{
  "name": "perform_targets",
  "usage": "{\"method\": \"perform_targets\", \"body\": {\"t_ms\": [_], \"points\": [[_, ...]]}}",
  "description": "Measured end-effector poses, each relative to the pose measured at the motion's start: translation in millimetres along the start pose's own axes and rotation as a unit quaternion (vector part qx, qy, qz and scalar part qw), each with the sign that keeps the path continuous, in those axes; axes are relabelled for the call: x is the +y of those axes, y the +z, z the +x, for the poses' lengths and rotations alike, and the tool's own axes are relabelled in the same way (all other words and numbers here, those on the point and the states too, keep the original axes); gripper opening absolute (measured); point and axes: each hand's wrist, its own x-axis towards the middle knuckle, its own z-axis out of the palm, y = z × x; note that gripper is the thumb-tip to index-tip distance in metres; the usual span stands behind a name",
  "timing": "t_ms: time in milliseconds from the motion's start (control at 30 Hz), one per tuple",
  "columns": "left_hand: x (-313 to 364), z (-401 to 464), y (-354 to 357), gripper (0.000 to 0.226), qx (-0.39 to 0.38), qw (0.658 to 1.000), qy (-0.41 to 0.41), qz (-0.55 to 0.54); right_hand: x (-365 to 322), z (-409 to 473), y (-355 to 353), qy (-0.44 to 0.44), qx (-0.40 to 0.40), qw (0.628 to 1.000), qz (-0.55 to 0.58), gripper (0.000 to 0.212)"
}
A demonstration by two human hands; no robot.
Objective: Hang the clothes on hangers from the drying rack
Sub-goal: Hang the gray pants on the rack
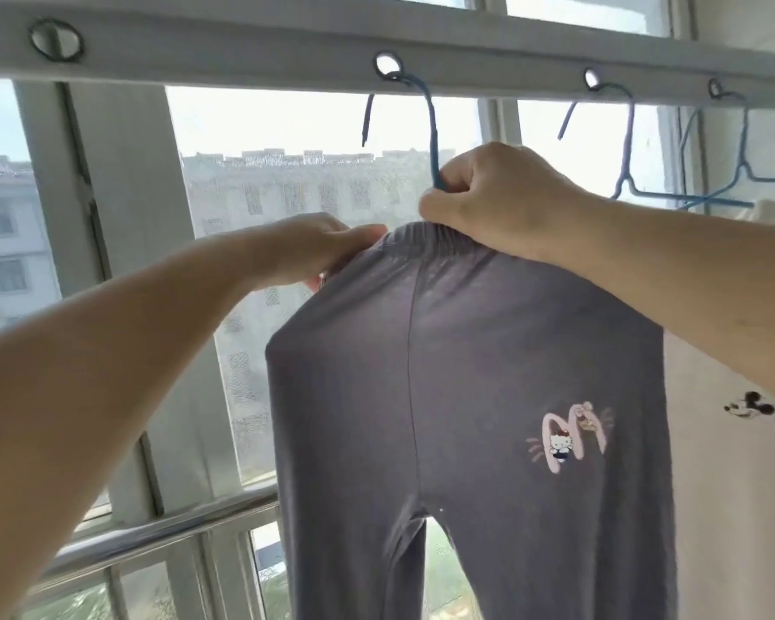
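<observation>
Both arms are up at the drying rack (242,42), a pale bar with round holes along it. The grey-purple trousers (466,373) hang from a blue hanger (432,132) whose hook sits in one of those holes. The right hand (488,199) grips the hanger's neck just above the gathered waistband, fingers curled tight round it. The left hand (318,248) is on the waistband's left end, thumb on top of the fabric and fingers tucked behind, pinching it. A small cartoon print shows on the right leg. Further right, more blue hangers (631,145) hang from the bar, and a pale garment (734,440) with a cartoon mouse hangs just beside the trousers
</observation>
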Motion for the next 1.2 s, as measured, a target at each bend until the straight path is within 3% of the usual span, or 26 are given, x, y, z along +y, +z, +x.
{"method": "perform_targets", "body": {"t_ms": [133, 300, 400, 500, 700, 933, 1067, 1200], "points": [[-3.3, -14.7, -23.2, 0.063, 0.113, 0.985, 0.088, 0.098, -1.5, 2.1, -6.3, 0.011, -0.003, 0.997, -0.074, 0.031], [8.4, -35.4, -42.6, 0.052, 0.145, 0.952, 0.188, 0.192, -6.0, 4.8, -11.5, -0.003, -0.007, 0.988, -0.154, 0.031], [11.0, -47.6, -43.7, 0.057, 0.092, 0.954, 0.165, 0.234, -10.4, 5.5, -10.6, -0.015, 0.003, 0.983, -0.182, 0.035], [6.9, -56.0, -40.8, 0.058, 0.01, 0.96, 0.116, 0.255, -14.7, 6.6, -3.4, 0.016, -0.01, 0.994, -0.109, 0.037], [-8.7, -66.5, -40.5, 0.027, -0.038, 0.966, 0.061, 0.25, -14.5, 7.7, 17.6, 0.032, -0.009, 0.999, -0.036, 0.033], [-7.5, -70.1, -37.7, 0.011, 0.023, 0.983, 0.094, 0.158, -11.3, 8.5, 18.9, 0.015, 0.011, 0.998, -0.067, 0.037], [-5.9, -69.3, -29.6, 0.018, 0.031, 0.993, 0.079, 0.079, -10.0, 9.7, 20.6, 0.021, -0.001, 0.999, -0.044, 0.035], [-11.0, -69.9, -16.8, 0.033, 0.057, 0.993, 0.064, -0.079, -5.8, 9.3, 19.4, 0.033, -0.004, 0.999, -0.023, 0.037]]}}
